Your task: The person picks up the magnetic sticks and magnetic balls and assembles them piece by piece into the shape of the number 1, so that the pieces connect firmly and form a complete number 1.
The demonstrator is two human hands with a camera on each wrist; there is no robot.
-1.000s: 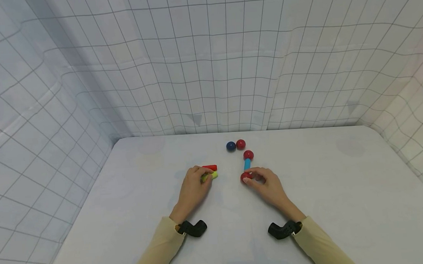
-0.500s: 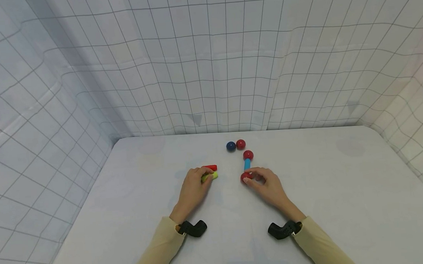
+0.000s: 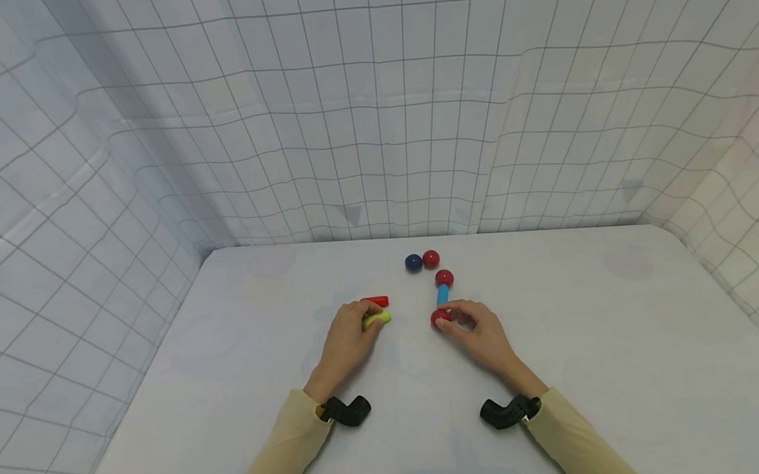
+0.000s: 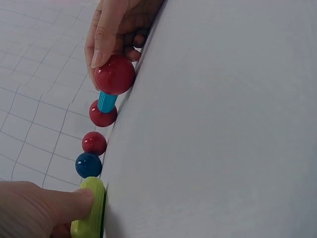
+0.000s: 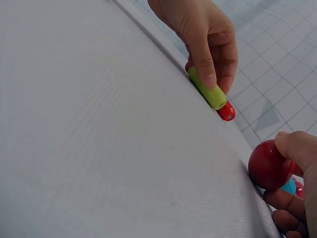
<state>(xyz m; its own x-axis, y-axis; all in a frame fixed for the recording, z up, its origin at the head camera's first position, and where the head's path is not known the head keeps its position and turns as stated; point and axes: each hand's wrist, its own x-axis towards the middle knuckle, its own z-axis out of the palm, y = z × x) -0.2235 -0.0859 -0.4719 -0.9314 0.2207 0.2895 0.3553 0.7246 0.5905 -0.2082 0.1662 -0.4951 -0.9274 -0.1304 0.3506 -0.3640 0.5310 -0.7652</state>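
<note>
My left hand (image 3: pixel 346 341) pinches a yellow-green rod (image 3: pixel 377 319) between thumb and fingers, low over the table. Just behind it lies a red rod (image 3: pixel 376 301), partly hidden by the fingers; its end hole (image 5: pixel 229 116) shows in the right wrist view. With thumb and fingers, my right hand (image 3: pixel 486 337) grips a glossy red ball (image 4: pixel 115 74) at the near end of a light-blue rod (image 3: pixel 443 295). A second red ball (image 3: pixel 444 278) sits at that rod's far end, the three in one line.
Farther back, a dark-blue ball (image 3: pixel 414 263) and another red ball (image 3: pixel 431 258) lie side by side. The white tabletop (image 3: pixel 617 339) ends at a grid-patterned curtain (image 3: pixel 373 123), which also closes in both sides.
The yellow-green rod has shifted slightly toward me in my left hand, a little farther from the red rod. My right hand holds the red ball as before.
</note>
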